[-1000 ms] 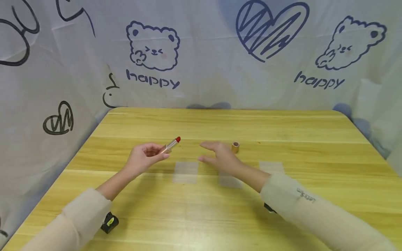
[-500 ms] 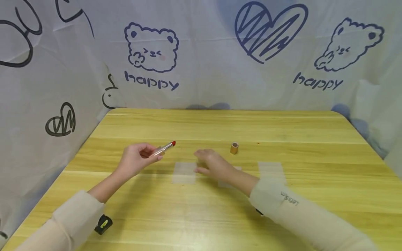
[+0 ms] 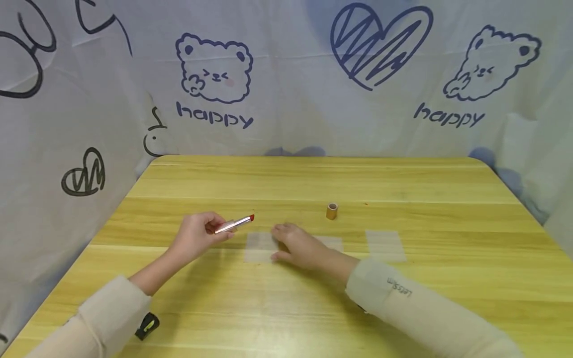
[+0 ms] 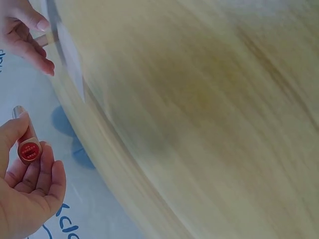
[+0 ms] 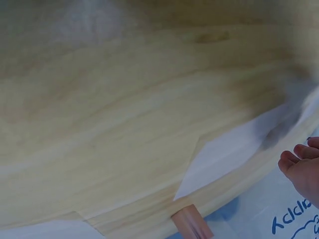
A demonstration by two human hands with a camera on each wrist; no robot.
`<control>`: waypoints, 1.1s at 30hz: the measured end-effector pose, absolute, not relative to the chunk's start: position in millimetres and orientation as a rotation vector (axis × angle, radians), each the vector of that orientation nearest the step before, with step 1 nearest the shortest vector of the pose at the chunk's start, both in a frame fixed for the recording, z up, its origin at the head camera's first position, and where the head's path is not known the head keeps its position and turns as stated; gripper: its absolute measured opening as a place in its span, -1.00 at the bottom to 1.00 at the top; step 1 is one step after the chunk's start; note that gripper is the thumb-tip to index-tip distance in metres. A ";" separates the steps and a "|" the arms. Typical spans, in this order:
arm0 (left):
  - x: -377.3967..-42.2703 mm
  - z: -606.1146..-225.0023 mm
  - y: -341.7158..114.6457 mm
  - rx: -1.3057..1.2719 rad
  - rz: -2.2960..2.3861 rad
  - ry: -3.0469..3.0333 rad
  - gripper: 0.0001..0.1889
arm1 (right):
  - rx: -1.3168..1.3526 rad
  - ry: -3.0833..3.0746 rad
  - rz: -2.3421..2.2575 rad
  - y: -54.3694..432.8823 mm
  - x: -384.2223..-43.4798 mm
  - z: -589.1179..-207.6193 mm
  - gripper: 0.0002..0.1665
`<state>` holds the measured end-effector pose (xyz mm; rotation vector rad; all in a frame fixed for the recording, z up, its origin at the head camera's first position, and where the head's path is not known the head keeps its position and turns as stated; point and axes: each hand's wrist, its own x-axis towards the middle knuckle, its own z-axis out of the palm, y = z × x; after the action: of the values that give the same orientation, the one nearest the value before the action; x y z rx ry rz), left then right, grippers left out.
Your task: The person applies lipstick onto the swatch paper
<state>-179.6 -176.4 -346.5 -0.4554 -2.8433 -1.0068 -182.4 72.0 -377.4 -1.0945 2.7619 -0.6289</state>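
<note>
My left hand (image 3: 199, 232) pinches a lipstick (image 3: 234, 224) between thumb and fingers, left of the paper squares. Its red tip points right and slightly upward; in the left wrist view the round red label on its base (image 4: 30, 152) faces the camera. My right hand (image 3: 300, 247) holds nothing, its fingers loosely bent, and overlaps the left paper square (image 3: 257, 247) and the middle paper square (image 3: 333, 242) in the head view. A small gold lipstick cap (image 3: 332, 212) stands behind the middle square, its hollow end up. The right wrist view shows this cap (image 5: 192, 221) too.
A third pale paper square (image 3: 386, 246) lies on the wooden table (image 3: 425, 199) at the right. Near the left sleeve shows a black object (image 3: 147, 325) with a yellow-green patch. White cloth (image 3: 286, 79) with drawings encloses the table's back and sides.
The right hand has moved left and nearer, over the paper squares. The left hand has shifted slightly, and the lipstick is tilted flatter with its tip lower.
</note>
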 end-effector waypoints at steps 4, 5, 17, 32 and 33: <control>-178.5 -350.9 -175.6 -0.488 -0.968 -2.852 -0.84 | -1.103 2.755 -0.606 71.3 -181.6 -380.0 -0.32; -178.2 -352.0 -175.4 -0.499 -0.958 -2.852 -0.84 | -1.108 2.755 -0.600 71.1 -181.8 -380.5 -0.33; -175.6 -358.4 -167.1 -0.594 -0.813 -2.821 -0.84 | -1.098 2.751 -0.564 70.0 -183.3 -384.9 -0.37; -171.4 -364.3 -151.7 -0.619 -0.743 -2.775 -0.81 | -1.096 2.736 -0.465 70.1 -182.6 -386.5 -0.37; -171.5 -364.7 -150.5 -0.621 -0.736 -2.775 -0.81 | -1.098 2.738 -0.459 70.0 -182.4 -386.3 -0.38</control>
<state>-171.5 -150.5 -364.7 -0.6212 -2.7750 -0.7357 -182.4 70.0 -386.3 -1.0984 2.7376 -0.4594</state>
